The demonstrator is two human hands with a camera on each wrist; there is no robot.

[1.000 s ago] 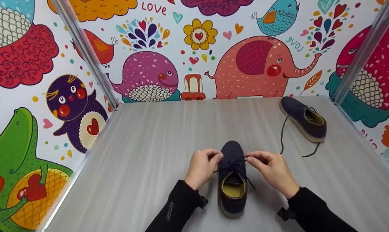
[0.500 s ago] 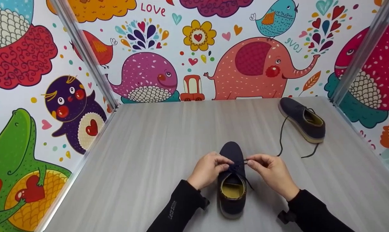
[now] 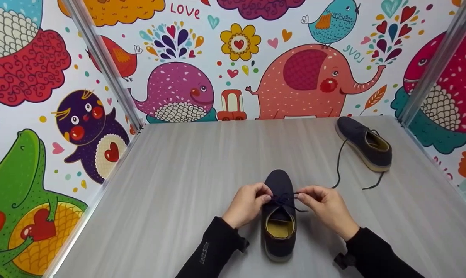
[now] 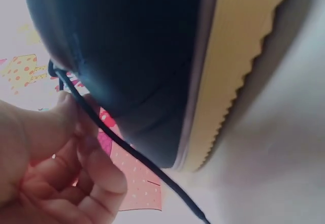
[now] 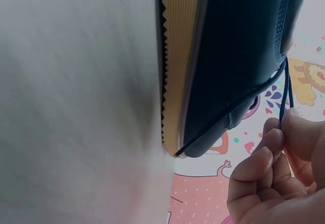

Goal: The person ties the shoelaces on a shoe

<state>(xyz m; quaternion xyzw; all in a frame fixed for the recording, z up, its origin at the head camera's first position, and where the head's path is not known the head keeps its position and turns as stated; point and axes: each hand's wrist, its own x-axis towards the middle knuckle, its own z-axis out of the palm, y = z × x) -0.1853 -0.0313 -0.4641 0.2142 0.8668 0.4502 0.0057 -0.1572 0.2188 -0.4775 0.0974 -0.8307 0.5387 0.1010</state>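
Observation:
A dark navy lace-up shoe (image 3: 278, 247) with a yellowish lining stands on the table, toe pointing away from me. Its dark shoelace (image 3: 282, 200) is bunched in a bow-like tangle over the tongue. From the left, my left hand (image 3: 242, 204) pinches lace at the knot between thumb and forefinger; a loose lace end (image 4: 137, 154) hangs past those fingers in the left wrist view. On the other side my right hand (image 3: 329, 208) pinches a lace loop (image 5: 287, 89), two strands running to the shoe. Another lace end trails along the shoe's right side.
A matching shoe (image 3: 364, 143) lies at the far right of the grey wood-grain table (image 3: 186, 173), its untied lace ends (image 3: 338, 162) trailing on the surface. Walls with cartoon animals (image 3: 302, 85) and metal corner posts (image 3: 105, 69) bound the table at the back and sides.
My left hand has moved right from the shoe's left edge to the knot, then slightly back left. The right hand keeps its pinch, barely lower. The right-hand loose lace end has swung outward.

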